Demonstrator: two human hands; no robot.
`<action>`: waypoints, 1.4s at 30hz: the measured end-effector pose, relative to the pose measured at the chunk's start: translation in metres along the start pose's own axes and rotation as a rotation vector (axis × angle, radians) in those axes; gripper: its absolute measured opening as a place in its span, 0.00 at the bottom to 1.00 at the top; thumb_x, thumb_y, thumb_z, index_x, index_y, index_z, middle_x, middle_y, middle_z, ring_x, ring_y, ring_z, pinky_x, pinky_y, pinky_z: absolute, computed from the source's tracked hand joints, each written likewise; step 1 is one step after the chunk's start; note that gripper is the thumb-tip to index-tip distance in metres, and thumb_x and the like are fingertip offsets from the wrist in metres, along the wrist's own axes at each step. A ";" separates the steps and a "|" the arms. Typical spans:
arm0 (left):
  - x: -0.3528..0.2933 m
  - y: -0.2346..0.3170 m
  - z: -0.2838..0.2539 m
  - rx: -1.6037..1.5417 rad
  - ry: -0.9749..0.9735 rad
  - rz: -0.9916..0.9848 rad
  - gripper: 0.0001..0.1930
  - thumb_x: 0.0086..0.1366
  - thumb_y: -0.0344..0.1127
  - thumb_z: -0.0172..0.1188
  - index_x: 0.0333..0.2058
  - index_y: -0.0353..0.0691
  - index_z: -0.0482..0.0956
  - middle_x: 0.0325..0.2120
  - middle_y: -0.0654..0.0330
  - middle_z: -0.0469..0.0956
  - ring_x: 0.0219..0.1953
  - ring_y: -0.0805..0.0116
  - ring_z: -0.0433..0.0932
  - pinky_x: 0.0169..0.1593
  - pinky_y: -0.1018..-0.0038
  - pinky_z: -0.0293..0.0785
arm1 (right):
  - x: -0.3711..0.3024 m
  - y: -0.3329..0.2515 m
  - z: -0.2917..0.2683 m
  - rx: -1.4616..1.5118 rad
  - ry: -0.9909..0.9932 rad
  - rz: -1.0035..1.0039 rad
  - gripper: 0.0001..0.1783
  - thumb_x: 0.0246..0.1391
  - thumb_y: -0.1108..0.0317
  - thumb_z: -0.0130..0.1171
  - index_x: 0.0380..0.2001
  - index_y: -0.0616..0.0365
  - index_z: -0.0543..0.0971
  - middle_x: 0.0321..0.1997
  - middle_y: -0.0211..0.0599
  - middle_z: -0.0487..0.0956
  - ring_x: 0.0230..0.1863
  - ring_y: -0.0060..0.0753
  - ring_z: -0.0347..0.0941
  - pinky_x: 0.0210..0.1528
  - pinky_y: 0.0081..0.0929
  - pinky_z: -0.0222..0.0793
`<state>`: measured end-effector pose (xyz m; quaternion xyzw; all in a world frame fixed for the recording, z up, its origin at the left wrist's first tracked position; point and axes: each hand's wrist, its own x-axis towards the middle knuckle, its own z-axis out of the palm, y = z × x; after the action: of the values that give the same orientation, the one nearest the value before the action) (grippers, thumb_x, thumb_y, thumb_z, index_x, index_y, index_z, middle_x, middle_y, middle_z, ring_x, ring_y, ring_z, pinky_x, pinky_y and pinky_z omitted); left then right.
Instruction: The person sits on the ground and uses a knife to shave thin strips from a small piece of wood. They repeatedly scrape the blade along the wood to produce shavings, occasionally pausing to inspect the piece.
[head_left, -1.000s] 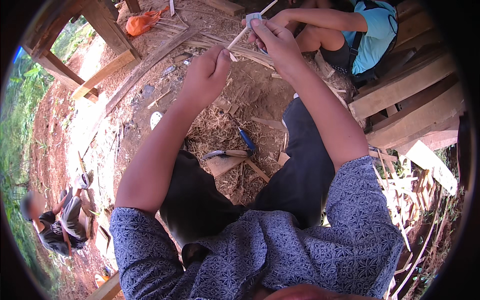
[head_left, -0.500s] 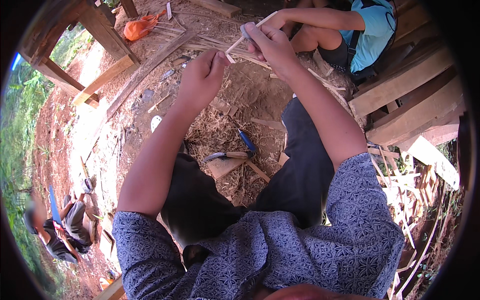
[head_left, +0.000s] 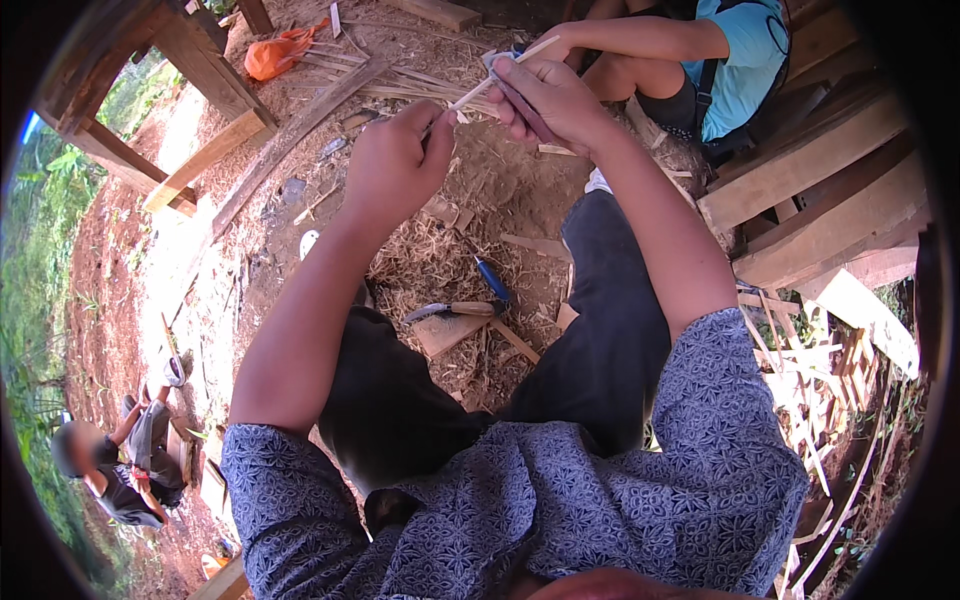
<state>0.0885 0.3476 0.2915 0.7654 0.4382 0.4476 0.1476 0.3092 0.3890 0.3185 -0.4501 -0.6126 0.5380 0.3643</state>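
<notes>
At upper centre, the left grip (head_left: 405, 155) pinches one end of a pale stick (head_left: 470, 97), the right grip (head_left: 555, 100) clasps it with a grey scrap (head_left: 491, 62): already slim, smoothing seemingly underway, what's left unclear.

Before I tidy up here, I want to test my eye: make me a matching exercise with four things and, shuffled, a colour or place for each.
1. thin stick
2. bag
3. curved knife
4. co-worker's shirt

A. light blue
B. on the ground by a flat wood piece
C. orange
D. between the left hand and the right hand

Pairs: 1-D; 2-C; 3-B; 4-A
</notes>
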 end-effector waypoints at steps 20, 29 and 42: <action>-0.002 0.026 -0.004 -0.179 -0.051 -0.051 0.14 0.73 0.38 0.56 0.30 0.34 0.76 0.17 0.53 0.70 0.19 0.61 0.68 0.28 0.65 0.66 | 0.019 0.007 0.004 -0.024 0.224 -0.306 0.25 0.60 0.49 0.65 0.18 0.52 0.70 0.15 0.18 0.63 0.15 0.14 0.58 0.20 0.19 0.51; 0.000 0.027 -0.002 -0.216 -0.040 -0.033 0.13 0.72 0.37 0.57 0.30 0.34 0.76 0.16 0.53 0.70 0.16 0.61 0.67 0.24 0.65 0.64 | 0.025 -0.002 -0.020 -0.032 0.372 -0.424 0.25 0.57 0.47 0.65 0.23 0.61 0.80 0.14 0.25 0.71 0.20 0.19 0.65 0.26 0.25 0.60; 0.001 0.033 -0.001 -0.203 -0.078 -0.015 0.12 0.72 0.37 0.56 0.32 0.35 0.77 0.16 0.52 0.72 0.17 0.56 0.70 0.26 0.63 0.66 | 0.018 0.023 0.019 -0.155 0.268 -0.409 0.18 0.59 0.55 0.67 0.22 0.54 0.76 0.17 0.18 0.65 0.20 0.11 0.61 0.24 0.20 0.60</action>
<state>0.1054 0.3295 0.3131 0.7601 0.3902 0.4583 0.2449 0.2897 0.4003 0.2924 -0.4105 -0.6766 0.3402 0.5080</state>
